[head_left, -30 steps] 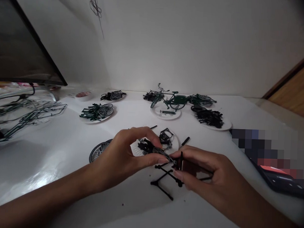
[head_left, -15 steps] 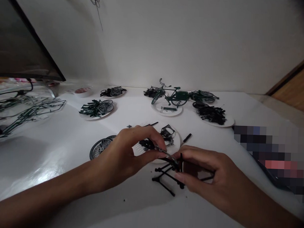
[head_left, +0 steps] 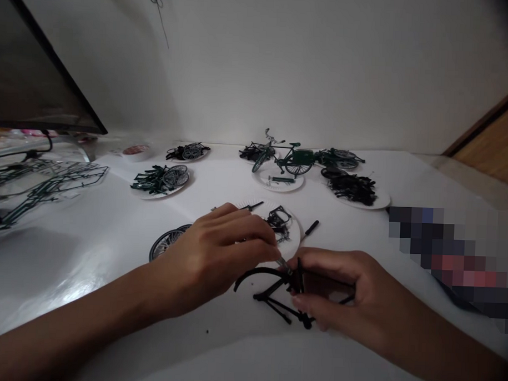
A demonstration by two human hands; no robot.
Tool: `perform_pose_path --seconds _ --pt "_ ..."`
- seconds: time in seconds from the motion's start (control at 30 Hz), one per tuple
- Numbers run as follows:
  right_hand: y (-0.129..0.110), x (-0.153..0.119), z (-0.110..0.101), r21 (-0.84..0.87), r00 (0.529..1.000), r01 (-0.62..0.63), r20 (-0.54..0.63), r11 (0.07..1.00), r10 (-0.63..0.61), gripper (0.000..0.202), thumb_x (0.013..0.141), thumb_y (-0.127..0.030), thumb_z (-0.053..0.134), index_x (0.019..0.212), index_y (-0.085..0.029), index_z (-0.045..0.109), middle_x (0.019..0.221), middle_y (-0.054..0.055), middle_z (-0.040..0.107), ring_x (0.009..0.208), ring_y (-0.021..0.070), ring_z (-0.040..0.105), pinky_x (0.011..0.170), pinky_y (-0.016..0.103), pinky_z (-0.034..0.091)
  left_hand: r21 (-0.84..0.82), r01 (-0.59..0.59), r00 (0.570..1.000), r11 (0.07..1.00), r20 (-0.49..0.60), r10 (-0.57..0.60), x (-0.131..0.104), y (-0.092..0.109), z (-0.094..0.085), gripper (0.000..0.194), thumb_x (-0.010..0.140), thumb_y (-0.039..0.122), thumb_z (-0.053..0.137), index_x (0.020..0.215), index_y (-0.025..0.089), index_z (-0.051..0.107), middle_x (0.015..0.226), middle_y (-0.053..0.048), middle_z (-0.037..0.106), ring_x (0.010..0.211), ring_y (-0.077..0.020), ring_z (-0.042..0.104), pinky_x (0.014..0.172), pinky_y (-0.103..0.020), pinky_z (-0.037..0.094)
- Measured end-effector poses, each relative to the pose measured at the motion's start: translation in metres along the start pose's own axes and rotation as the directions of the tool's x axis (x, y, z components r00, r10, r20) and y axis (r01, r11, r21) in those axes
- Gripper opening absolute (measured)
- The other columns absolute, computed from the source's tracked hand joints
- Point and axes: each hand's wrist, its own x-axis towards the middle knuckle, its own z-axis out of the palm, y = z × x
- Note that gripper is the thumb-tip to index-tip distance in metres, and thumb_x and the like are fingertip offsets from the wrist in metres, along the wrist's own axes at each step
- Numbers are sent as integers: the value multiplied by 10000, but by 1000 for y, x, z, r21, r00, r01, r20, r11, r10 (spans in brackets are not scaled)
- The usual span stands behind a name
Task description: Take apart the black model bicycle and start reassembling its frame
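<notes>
Pinching a small metal tool (head_left: 281,262), left hand (head_left: 212,256) meets black frame piece (head_left: 275,294) gripped by right hand (head_left: 342,296) over white surface (head_left: 110,263).

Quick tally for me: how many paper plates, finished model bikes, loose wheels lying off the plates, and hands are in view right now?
Paper plates: 6
Finished model bike: 1
Loose wheel on the table: 1
Hands: 2, left hand, right hand
Total: 10

Left hand (head_left: 212,256) pinches with fingertips curled; right hand (head_left: 342,296) is cupped closed, forearms converging.
</notes>
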Motion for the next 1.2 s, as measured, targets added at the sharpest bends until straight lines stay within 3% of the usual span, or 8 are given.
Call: perform_pose_path --seconds 0.2,0.43,0.6,0.87,1.07,1.2 --pt "4 0 0 -5 998 -56 -33 998 56 349 831 -453 727 1127 -269 710 863 4 656 766 176 609 647 291 523 35 -18 1000 999 3 18 1 4 -8 194 928 18 586 1028 169 657 1014 -58 701 853 -132 615 784 -289 458" --pt "1 -3 0 -2 998 -50 22 999 50 253 850 -424 696 1007 -227 723 785 5 635 702 170 609 587 275 533 45 -61 997 997 42 59 -1 1 -2 192 909 2 597 1026 147 645 1044 -64 701 846 -147 584 809 -324 438" --pt "4 -3 1 18 996 -68 -50 998 69 402 808 -397 738 1171 -229 699 857 24 670 746 192 646 604 293 568 41 -51 998 998 34 49 -2 2 -1 201 932 13 557 1033 168 638 1037 -53 705 859 -142 614 805 -308 441" --pt "3 -2 0 30 998 -57 24 998 56 250 846 -409 700 999 -212 714 781 8 648 693 167 624 586 274 538 31 -41 989 999 146 36 -3 3 -4 217 981 32 477 1085 150 625 1066 -87 677 875 -158 564 812 -331 431" --pt "4 -2 0 160 989 -139 78 977 128 304 830 -418 726 1057 -215 716 769 -6 639 647 134 572 582 263 507 57 -70 984 996 165 60 0 10 -9 214 1021 70 411 1081 129 608 1009 -108 662 804 -159 527 716 -330 413" --pt "2 1 0 137 989 -135 79 981 125 258 823 -372 741 1018 -204 728 694 -32 585 615 120 545 563 245 466 101 -126 978 987 181 106 8 15 -11 236 1036 96 387 990 125 616 903 -107 679 742 -166 535 674 -341 410"
